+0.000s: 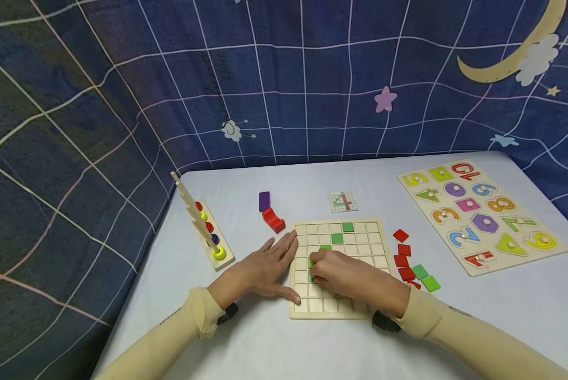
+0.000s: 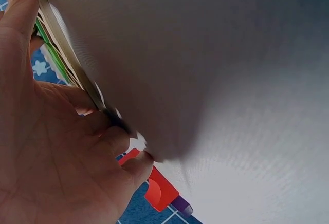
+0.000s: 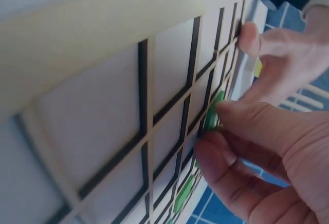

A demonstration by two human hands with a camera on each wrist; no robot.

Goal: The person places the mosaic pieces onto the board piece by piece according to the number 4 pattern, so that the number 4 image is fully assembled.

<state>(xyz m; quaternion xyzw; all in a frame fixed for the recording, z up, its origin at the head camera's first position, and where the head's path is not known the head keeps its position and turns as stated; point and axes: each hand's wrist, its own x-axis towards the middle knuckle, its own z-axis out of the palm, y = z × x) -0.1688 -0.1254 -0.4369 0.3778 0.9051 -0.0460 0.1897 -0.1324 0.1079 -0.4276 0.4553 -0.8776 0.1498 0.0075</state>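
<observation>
A wooden grid board (image 1: 329, 316) lies on the white table. Several green square tiles (image 1: 348, 227) sit in its cells in a diagonal line running down to the left. My right hand (image 1: 343, 272) is over the board's left half, thumb and forefinger pinching a green tile (image 3: 212, 112) at a cell, as the right wrist view shows; the fingers partly hide it. My left hand (image 1: 267, 266) rests along the board's left edge with fingers spread, its thumb on the lower left corner of the frame.
Red tiles (image 1: 400, 260) and two loose green tiles (image 1: 430, 283) lie right of the board. Behind it is a small pattern card (image 1: 343, 202). A number puzzle (image 1: 483, 216) lies at right, a peg stand with beads (image 1: 219, 253) at left, red (image 1: 273, 219) and purple blocks (image 1: 264, 201) between.
</observation>
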